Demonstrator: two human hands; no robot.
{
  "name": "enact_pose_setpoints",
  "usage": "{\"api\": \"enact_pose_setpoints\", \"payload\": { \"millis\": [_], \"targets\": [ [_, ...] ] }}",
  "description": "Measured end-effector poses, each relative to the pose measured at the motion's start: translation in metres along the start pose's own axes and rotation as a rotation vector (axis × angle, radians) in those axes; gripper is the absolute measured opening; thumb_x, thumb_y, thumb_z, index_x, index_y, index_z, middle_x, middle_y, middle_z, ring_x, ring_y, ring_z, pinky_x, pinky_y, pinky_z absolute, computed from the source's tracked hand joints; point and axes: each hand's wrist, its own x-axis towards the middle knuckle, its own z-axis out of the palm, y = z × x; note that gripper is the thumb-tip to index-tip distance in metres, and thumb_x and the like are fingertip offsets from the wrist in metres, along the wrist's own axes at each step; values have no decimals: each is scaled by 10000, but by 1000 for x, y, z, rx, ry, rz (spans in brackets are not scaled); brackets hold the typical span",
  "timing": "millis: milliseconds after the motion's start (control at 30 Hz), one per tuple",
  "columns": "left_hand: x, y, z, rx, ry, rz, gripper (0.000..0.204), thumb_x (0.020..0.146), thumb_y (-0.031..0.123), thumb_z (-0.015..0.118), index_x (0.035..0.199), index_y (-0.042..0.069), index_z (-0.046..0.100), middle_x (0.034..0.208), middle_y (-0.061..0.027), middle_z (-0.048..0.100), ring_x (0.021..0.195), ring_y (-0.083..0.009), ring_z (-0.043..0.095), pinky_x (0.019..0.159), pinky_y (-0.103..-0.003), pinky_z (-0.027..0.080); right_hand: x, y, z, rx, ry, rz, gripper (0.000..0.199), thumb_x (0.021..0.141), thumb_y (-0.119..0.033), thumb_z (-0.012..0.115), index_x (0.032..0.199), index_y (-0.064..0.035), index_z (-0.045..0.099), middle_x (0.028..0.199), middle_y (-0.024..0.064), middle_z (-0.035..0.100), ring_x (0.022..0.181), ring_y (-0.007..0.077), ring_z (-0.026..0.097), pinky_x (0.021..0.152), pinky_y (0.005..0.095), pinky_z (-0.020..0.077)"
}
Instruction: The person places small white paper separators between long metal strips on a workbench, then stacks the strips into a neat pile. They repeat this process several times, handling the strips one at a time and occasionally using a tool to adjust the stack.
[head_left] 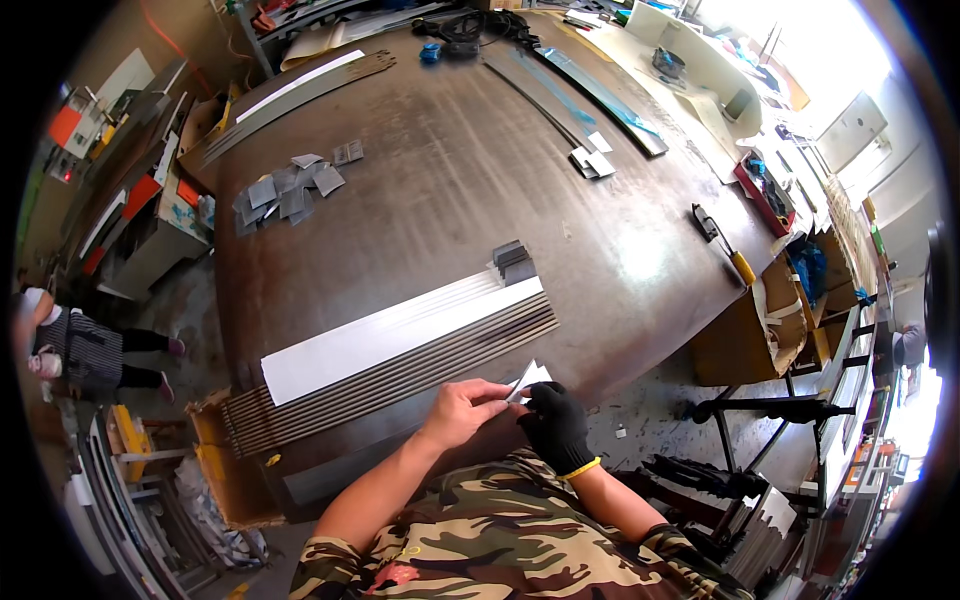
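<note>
Close to my body, at the table's near edge, both hands meet on a small white flat piece (528, 377) with pointed corners. My bare left hand (464, 412) pinches its left side between thumb and fingers. My right hand (556, 424), in a black glove with a yellow cuff, is closed on its right side. Whether it is one piece or two layers, I cannot tell. Just beyond lies a row of long, thin metal strips (400, 372), side by side, partly under a long white sheet (340, 352). Several small grey plates (514, 262) stand stacked at the strips' right end.
A loose heap of grey plates (290, 190) lies at the table's far left. Long strips (600, 100) and white pieces (592, 160) lie far right. A yellow-handled tool (725, 245) rests at the right edge, above cardboard boxes (750, 330). Another person (85, 340) is at the left.
</note>
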Motion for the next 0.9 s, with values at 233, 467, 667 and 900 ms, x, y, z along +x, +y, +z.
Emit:
{"api": "enact_pose_setpoints", "payload": {
  "millis": [233,467,667,900],
  "targets": [
    [1,-4,-3,-223,-54,32,188,874,-63,687,1061,-64,702,974,-105,741,930,-168,718,840,-260,562,7,-3,0,-22,-14,-46,218,768,-241,781,920,-99,715,875,118,697,787,334,678,669,394,537],
    [0,-7,-3,-162,24,-123,231,827,-34,756,1050,14,722,915,-43,716,852,-104,671,794,-239,551,6,-1,-6,-61,-48,-103,134,782,-217,724,876,-120,724,851,118,697,790,334,680,679,415,543],
    [16,-40,1,-71,30,-94,195,840,4,748,1020,34,680,930,-29,712,857,-94,664,774,-237,523,12,40,-4,-168,-80,19,160,770,-229,732,892,-125,726,880,129,699,790,340,682,681,417,542],
    [17,-51,7,-211,-5,-78,158,858,14,732,1008,21,683,925,-38,719,871,-99,672,787,-247,531,13,23,-2,-152,-99,-6,190,744,-257,765,890,-142,725,893,126,701,792,341,682,687,414,544]
  ]
}}
